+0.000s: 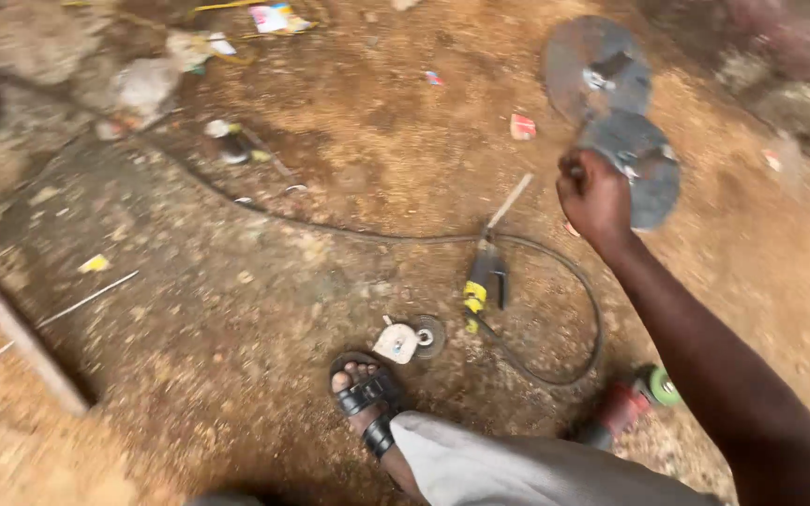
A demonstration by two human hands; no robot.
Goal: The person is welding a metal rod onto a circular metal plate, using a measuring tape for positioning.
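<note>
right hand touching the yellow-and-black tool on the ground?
No: the right hand is raised by the grey round metal discs, while the yellow-and-black tool lies apart on the brown dirt ground.

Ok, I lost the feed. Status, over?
Right hand gripping gray disc. Left hand out of view. Second disc behind; grinder and cable on dirt.

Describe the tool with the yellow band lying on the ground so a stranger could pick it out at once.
Start at the sandalled foot at the bottom of the dirt ground. Just up and right of it, past the small round disc, lies a dark tool with a yellow band and a thin pale rod at its far end. Only it has that yellow band; a dark cable loops around it.
</note>
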